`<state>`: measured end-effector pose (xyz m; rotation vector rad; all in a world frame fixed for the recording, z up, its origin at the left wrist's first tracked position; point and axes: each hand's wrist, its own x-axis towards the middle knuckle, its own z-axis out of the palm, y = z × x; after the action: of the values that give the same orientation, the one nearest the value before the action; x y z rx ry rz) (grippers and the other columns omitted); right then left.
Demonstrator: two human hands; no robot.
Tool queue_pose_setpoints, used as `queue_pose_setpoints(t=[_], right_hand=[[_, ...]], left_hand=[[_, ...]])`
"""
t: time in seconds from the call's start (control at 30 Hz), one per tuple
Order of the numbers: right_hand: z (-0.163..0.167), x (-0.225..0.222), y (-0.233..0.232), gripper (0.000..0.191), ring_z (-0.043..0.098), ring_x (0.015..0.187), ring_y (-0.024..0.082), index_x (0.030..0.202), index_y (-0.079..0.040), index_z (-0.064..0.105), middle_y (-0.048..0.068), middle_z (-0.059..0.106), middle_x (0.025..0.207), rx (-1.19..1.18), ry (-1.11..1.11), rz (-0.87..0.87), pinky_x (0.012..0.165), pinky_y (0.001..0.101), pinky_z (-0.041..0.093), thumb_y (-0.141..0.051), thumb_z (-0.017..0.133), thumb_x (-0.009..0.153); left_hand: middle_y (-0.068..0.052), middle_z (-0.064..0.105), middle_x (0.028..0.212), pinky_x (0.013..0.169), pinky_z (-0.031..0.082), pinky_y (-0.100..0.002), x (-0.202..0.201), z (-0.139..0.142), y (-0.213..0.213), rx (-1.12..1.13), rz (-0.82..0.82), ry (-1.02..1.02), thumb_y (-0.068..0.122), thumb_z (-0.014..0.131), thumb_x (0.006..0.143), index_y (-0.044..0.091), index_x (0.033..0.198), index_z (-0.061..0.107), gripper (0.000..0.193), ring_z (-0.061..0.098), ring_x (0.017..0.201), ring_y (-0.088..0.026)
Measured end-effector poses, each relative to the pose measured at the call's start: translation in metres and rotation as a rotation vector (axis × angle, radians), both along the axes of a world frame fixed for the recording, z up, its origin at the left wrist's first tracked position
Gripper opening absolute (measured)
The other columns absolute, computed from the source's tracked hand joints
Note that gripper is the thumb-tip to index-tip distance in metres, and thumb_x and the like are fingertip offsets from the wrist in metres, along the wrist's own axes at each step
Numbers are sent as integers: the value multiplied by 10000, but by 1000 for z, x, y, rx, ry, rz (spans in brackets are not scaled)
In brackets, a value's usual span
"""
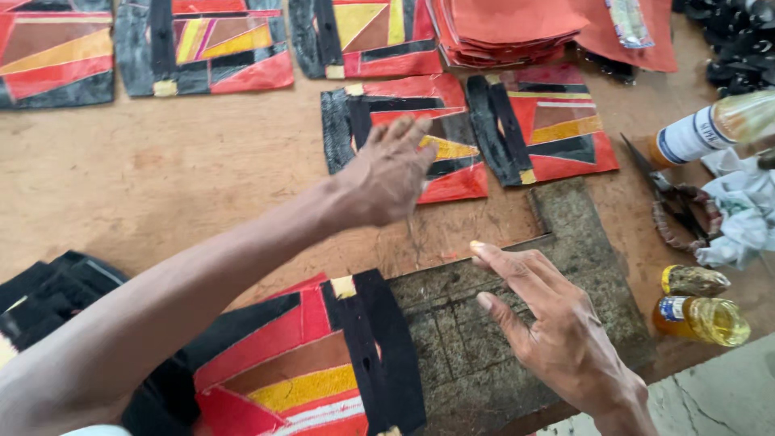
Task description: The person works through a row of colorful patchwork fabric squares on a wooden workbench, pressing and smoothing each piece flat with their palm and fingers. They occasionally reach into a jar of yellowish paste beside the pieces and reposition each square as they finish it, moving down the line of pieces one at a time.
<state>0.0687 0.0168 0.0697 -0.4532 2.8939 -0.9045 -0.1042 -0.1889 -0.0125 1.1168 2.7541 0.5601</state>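
Observation:
My left hand point(391, 173) reaches across the wooden table point(161, 178), fingers spread, hovering over or touching a red, black and yellow patchwork panel point(452, 182). My right hand point(549, 323) is open above a dark worn work mat point(581, 242), fingers apart with yellowish glue on the fingertips; it holds nothing. Another patchwork panel point(315, 363) with a black strip lies near me, below my left forearm. A similar panel point(557, 129) lies just right of the one under my left hand.
More patchwork panels point(202, 48) line the far edge. A stack of red sheets point(508, 28) sits at the back. Scissors point(670, 202), a white rag point(743, 210), a bottle lying down point(710, 129) and a glue jar point(702, 315) are at right. Black pieces point(48, 295) pile at left.

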Motion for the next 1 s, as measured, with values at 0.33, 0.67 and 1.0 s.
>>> queue_pose_setpoints(t=[0.33, 0.67, 1.0], right_hand=[[-12, 23, -1, 807, 586, 1290, 292, 1566, -137, 261, 72, 641, 1379, -19, -44, 49, 1045, 508, 468, -252, 673, 882], [-29, 36, -21, 960, 473, 1388, 321, 1605, -105, 110, 157, 490, 1517, -149, -38, 164, 1127, 510, 391, -281, 718, 883], [-20, 59, 0, 843, 770, 1002, 209, 1617, -152, 277, 91, 810, 1187, -328, -236, -92, 916, 346, 652, -199, 719, 901]], left_hand=[[-168, 592, 1094, 880, 488, -478, 151, 34, -52, -292, 82, -220, 92, 736, 745, 41, 987, 628, 270, 590, 1062, -343], [-179, 579, 1073, 927, 425, -487, 158, 25, -65, -213, 273, -82, -1, 756, 667, 16, 1021, 573, 398, 538, 1104, -357], [-41, 650, 775, 721, 513, -437, 183, 64, -30, 358, -11, -112, 93, 736, 782, 84, 997, 539, 292, 674, 770, -312]])
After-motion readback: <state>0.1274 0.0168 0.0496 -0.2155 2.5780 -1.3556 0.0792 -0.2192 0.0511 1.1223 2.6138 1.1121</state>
